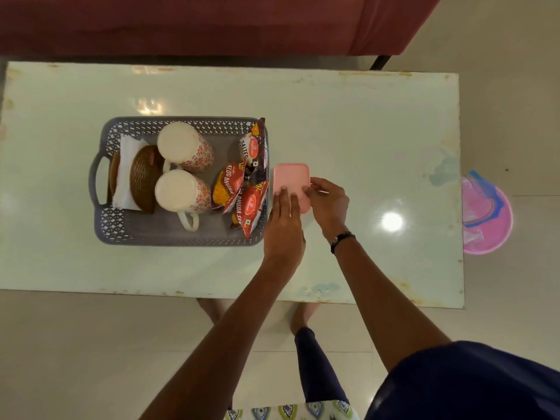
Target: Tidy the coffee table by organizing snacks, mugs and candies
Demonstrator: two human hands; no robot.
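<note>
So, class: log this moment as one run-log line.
left hand: flat on pink box | right hand: gripping box edge | box: on table, beside basket

We cannot see the near end of the pink box [291, 180], covered by the left hand [283, 228] and the fingers of the right hand [328, 203], so what lies under them is unknown. In the basket [181, 234], napkins [125, 174] hide part of the brown wicker piece [144, 177], and the snack packets [242, 189] overlap so their print reads only in scraps. The sofa [212, 22] is cut by the top edge, and the desk [363, 131] edge hides part of the pink tub [488, 219].
</note>
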